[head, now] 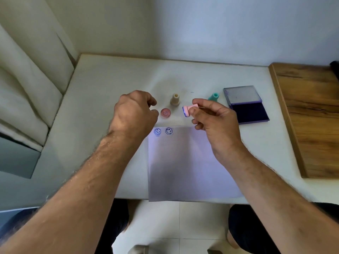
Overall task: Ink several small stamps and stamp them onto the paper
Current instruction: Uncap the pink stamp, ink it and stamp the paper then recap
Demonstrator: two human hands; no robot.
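Near the middle of the frame, the right hand (212, 118) is raised above the table (95, 92), its forearm coming up from the lower right. Its grip pinches a small pink stamp (189, 110) between thumb and forefinger, turned sideways so the blue-inked face points left; the other fingers curl loosely under the palm. Left of it, the left hand (134, 112) hangs with knuckles up and fingers curled inward toward the thumb, holding nothing I can make out, its forearm running in from the lower left. Just right of those fingertips a red round stamp (165, 112) sits on the table, and a beige stamp (175, 100) stands upright just above it. A teal stamp (213, 97) shows behind the right hand's fingers. Further right lies the open ink pad (249, 111), dark pad exposed, lid folded back. Below the hands, the white paper (183, 165) carries 2 blue round prints (163, 131) at its upper left corner.
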